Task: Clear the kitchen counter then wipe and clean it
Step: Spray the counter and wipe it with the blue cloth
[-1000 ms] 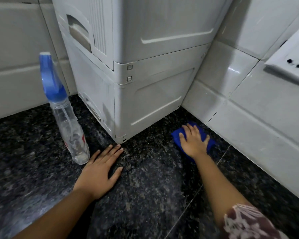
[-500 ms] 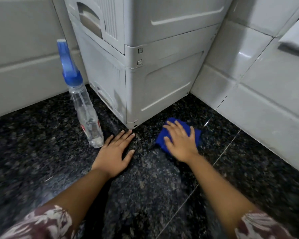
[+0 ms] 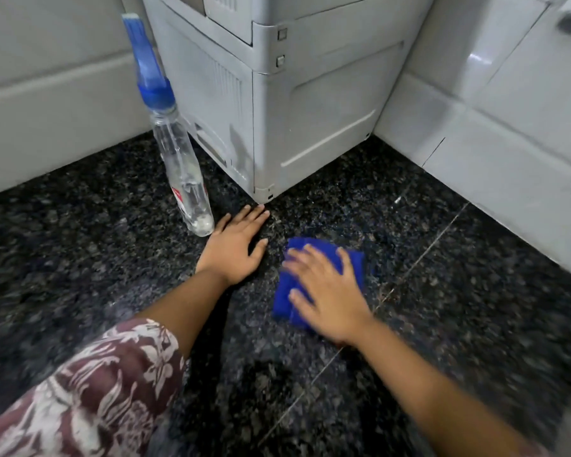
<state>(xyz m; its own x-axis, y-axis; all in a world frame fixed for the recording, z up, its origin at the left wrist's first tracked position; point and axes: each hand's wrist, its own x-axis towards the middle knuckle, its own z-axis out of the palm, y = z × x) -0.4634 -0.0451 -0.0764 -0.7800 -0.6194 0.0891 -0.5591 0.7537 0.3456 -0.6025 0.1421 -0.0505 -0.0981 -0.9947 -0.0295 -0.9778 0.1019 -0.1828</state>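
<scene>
Blue cloth [image 3: 282,303] lies flat on the dark speckled granite counter [image 3: 442,291], in front of a grey appliance [image 3: 310,110], and the right hand [image 3: 330,298] presses it down with fingers spread and straight. The left hand [image 3: 234,252] rests palm-down and relaxed on the counter, grasping nothing, just beside the base of a clear spray bottle [image 3: 182,166] that stands upright.

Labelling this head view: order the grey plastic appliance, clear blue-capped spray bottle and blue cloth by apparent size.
1. grey plastic appliance
2. clear blue-capped spray bottle and blue cloth look similar; the right hand hides part of the cloth.
</scene>
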